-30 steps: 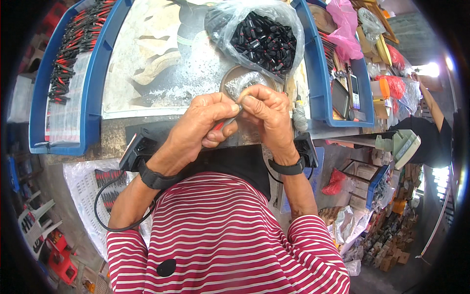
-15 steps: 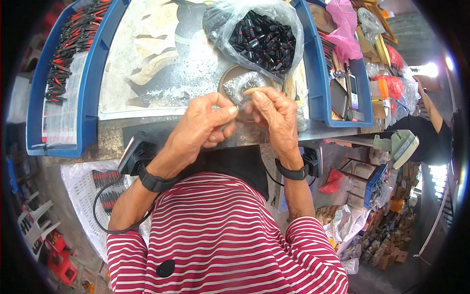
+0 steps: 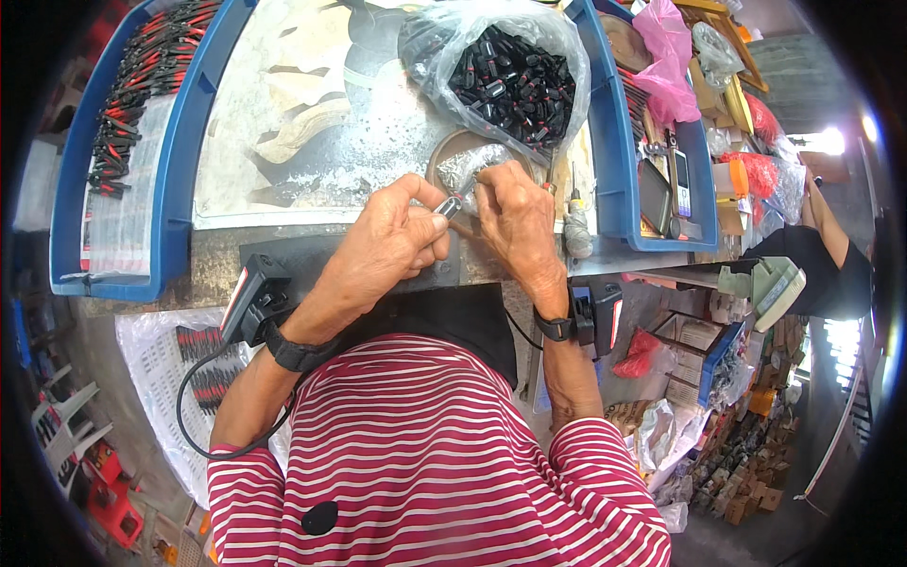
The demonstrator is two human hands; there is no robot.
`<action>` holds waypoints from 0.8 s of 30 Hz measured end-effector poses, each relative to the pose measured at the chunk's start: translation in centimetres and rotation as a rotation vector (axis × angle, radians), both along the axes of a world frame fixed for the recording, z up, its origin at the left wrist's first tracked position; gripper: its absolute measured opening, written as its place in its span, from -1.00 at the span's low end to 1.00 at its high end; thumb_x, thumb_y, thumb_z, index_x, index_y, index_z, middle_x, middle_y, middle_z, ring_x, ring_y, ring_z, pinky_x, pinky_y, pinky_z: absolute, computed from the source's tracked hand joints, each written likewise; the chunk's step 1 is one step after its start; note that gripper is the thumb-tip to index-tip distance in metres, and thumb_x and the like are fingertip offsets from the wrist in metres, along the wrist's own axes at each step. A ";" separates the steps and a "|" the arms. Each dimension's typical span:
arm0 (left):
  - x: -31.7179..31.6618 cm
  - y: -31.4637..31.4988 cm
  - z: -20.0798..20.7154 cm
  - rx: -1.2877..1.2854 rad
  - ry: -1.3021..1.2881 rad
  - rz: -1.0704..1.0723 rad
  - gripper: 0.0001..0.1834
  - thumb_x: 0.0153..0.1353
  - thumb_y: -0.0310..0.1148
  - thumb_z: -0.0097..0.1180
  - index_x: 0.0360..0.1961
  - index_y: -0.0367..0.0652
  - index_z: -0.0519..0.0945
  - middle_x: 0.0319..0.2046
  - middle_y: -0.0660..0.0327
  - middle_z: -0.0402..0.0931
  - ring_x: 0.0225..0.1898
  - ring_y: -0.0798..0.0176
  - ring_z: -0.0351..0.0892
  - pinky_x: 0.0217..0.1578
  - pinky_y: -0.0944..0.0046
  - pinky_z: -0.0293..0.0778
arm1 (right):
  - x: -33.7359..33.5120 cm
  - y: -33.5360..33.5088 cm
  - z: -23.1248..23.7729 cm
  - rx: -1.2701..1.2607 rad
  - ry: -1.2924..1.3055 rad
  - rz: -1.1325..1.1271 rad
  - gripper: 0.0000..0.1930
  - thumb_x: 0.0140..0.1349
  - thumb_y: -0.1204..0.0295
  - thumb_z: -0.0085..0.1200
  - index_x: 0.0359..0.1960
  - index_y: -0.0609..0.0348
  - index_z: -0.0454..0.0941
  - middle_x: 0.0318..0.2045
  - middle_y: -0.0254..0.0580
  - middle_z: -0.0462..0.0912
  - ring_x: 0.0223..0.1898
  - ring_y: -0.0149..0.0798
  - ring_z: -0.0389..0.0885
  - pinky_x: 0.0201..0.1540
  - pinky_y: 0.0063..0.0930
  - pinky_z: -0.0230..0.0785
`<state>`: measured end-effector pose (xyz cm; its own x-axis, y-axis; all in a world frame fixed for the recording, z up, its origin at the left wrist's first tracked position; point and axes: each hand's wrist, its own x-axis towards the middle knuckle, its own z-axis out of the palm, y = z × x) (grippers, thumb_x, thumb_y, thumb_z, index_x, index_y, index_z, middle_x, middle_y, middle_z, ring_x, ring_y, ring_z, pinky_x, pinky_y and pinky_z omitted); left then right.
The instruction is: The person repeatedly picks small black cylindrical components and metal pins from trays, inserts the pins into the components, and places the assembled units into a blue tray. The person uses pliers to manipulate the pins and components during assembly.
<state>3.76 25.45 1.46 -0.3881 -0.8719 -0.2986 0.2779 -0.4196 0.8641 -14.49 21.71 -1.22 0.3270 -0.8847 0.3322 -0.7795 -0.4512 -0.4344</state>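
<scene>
Pinched between the thumb and fingers of my left hand (image 3: 395, 234) is a small black part with a pale, shiny rim (image 3: 448, 207), of a kind I cannot make out. My right hand (image 3: 520, 222) is just to its right, fingers curled down over a round brown dish (image 3: 436, 163). Those fingertips are partly hidden, and anything between them is too small to name. In the dish lies a clear bag of tiny silvery pieces (image 3: 468, 168). Behind it, a large open plastic bag (image 3: 427, 59) holds many small black parts with red marks (image 3: 515, 85).
A blue bin (image 3: 175, 180) at the left holds rows of red-and-black tools (image 3: 142, 66). Another blue bin (image 3: 614, 151), at the right, contains a phone (image 3: 681, 175) and a pink bag (image 3: 661, 57). A screwdriver (image 3: 575, 194) lies near my right hand. A person (image 3: 822, 255) stands at the far right.
My right hand has drawn away from the small part, its fingers now turned down over the dish. My left hand keeps the part, which shows more plainly.
</scene>
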 end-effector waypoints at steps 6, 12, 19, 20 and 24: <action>0.0 -0.1 0.0 -0.021 -0.034 0.017 -0.84 0.29 -0.41 -0.07 -0.15 -0.21 0.32 -0.60 0.31 0.36 -0.65 0.59 0.14 -0.71 0.57 0.01 | -0.1 0.4 0.2 0.115 -0.210 -0.078 -0.94 0.08 0.58 0.07 -0.41 0.27 0.47 -0.45 0.02 0.53 -0.43 0.07 0.53 -0.39 -0.21 0.35; -0.6 -0.5 -0.5 -0.081 -0.103 0.054 -0.84 0.25 -0.46 -0.08 -0.18 -0.27 0.35 -0.60 0.31 0.41 -0.63 0.56 0.23 -0.66 0.54 0.11 | 0.2 0.8 1.1 0.135 -0.347 -0.107 -0.94 0.08 0.62 0.07 -0.38 0.28 0.49 -0.47 -0.02 0.54 -0.44 -0.05 0.55 -0.39 -0.31 0.35; -1.2 -0.6 -1.1 -0.228 -0.297 0.123 -0.86 0.22 -0.51 -0.09 -0.21 -0.32 0.38 -0.61 0.30 0.42 -0.60 0.52 0.30 -0.59 0.48 0.22 | 0.6 1.6 2.9 0.075 -0.290 0.050 -0.94 0.10 0.64 0.09 -0.38 0.29 0.51 -0.52 -0.13 0.51 -0.51 -0.21 0.51 -0.45 -0.42 0.30; -1.3 -0.6 -1.2 -0.275 -0.337 0.135 -0.87 0.24 -0.51 -0.09 -0.21 -0.32 0.38 -0.61 0.31 0.41 -0.60 0.54 0.27 -0.59 0.51 0.18 | 0.7 1.6 3.1 0.053 -0.259 0.078 -0.94 0.11 0.63 0.10 -0.37 0.29 0.51 -0.54 -0.18 0.50 -0.53 -0.28 0.49 -0.46 -0.46 0.28; -1.3 -0.3 -1.3 -0.352 -0.450 0.150 -0.89 0.21 -0.55 -0.08 -0.24 -0.33 0.39 -0.62 0.27 0.42 -0.57 0.47 0.34 -0.53 0.42 0.28 | 1.2 1.7 3.3 -0.017 -0.165 0.138 -0.89 0.05 0.66 0.12 -0.38 0.27 0.50 -0.53 -0.08 0.48 -0.53 -0.08 0.49 -0.49 -0.35 0.28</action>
<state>2.42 25.19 0.17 -0.1551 -0.9840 -0.0883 -0.1140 -0.0709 0.9909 -13.26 23.45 2.13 0.3846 -0.8293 0.4054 -0.6288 -0.5569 -0.5426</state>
